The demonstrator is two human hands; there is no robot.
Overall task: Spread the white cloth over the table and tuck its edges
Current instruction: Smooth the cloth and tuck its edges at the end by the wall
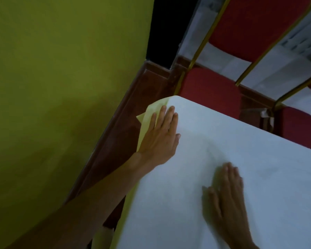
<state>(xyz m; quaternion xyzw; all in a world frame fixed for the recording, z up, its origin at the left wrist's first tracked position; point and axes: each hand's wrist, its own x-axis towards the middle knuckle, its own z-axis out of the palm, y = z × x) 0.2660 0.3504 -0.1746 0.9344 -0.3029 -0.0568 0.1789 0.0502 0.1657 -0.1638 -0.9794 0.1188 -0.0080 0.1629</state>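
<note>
Cloth [241, 159] already over table, draped past near corner. Left hand [160, 135] open and flat on that corner, fingers spread, gripping nothing, likely pinning fabric where flap [147, 112] hangs off. Right hand [224, 193] flat, blurred, holding nothing, probably smoothing wrinkles. Red chairs [208, 90] just beyond. Tucking seemingly not yet done.

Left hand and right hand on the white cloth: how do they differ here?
The left hand lies at the table corner, over the edge where the white cloth hangs; the right hand lies further in. The left looks sharp, the right blurred. Both are flat, palm down, fingers extended.
</note>
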